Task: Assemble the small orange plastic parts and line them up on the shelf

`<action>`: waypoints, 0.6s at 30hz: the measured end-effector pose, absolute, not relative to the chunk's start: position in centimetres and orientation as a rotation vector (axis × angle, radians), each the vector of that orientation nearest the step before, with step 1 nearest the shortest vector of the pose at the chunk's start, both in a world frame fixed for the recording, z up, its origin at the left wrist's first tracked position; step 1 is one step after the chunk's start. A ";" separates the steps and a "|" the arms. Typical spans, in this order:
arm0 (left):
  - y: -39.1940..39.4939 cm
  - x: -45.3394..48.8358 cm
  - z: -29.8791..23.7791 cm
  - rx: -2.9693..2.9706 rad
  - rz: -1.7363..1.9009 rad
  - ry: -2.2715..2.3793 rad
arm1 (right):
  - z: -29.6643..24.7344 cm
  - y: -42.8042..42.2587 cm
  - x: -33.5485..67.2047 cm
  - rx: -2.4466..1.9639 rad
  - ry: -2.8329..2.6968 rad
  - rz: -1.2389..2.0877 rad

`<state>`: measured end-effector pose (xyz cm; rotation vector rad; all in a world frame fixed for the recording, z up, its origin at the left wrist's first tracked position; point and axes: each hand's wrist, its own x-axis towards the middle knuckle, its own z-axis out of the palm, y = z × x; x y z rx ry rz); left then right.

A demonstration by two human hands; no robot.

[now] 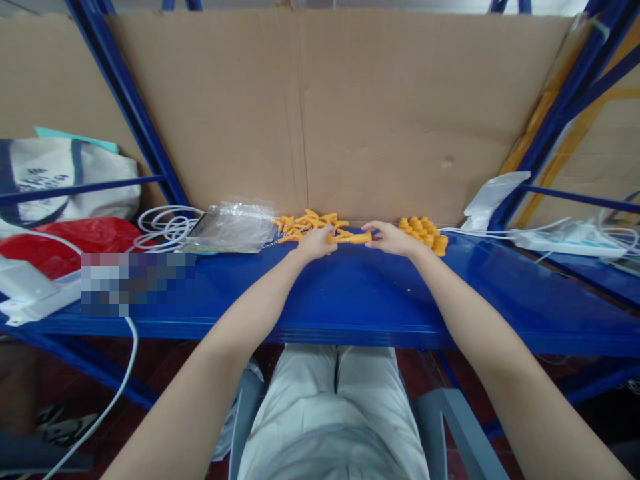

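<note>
Both my hands reach to the back of a blue metal shelf. My left hand and my right hand are closed on the two ends of a long orange plastic piece held between them. Behind my left hand lies a loose heap of orange plastic pieces. A tidy cluster of orange pieces sits just right of my right hand.
A clear plastic bag and coiled white cable lie left of the heap. A red bag and a tote bag sit far left. White cables and a power strip are at right. Cardboard backs the shelf.
</note>
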<state>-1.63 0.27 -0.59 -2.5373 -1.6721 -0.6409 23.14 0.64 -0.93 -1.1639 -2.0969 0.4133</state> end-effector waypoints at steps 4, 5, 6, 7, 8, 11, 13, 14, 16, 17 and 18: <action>0.0 -1.6 -0.3 -2.496 -0.675 -1.673 | -0.2 -0.1 22.9 -1.204 -1.937 0.720; -0.1 -1.6 -0.3 -2.492 -0.684 -1.671 | 0.0 -0.3 22.8 -1.202 -1.911 0.759; -0.1 -1.6 -0.2 -2.494 -0.695 -1.666 | 0.1 -0.5 22.7 -1.204 -1.891 0.783; -0.2 -1.6 -0.2 -2.498 -0.708 -1.659 | 0.2 -0.6 22.5 -1.210 -1.875 0.801; -0.2 -1.6 -0.2 -2.501 -0.721 -1.655 | 0.3 -0.8 22.4 -1.224 -1.860 0.817; -0.4 -1.6 0.0 -2.495 -0.729 -1.665 | 0.5 -1.3 21.8 -1.287 -1.813 0.877; -0.4 -1.6 0.0 -2.484 -0.706 -1.682 | 0.5 -1.6 21.6 -1.328 -1.793 0.905; -0.5 -1.5 0.1 -2.479 -0.694 -1.689 | 0.5 -1.7 21.5 -1.347 -1.786 0.907; -0.5 -1.5 0.0 -2.473 -0.673 -1.699 | 0.5 -1.8 21.5 -1.367 -1.806 0.902; -0.5 -1.4 0.0 -2.473 -0.664 -1.703 | 0.5 -1.8 21.6 -1.369 -1.832 0.903; -0.5 -1.4 0.0 -2.474 -0.657 -1.708 | 0.5 -1.8 21.8 -1.373 -1.864 0.905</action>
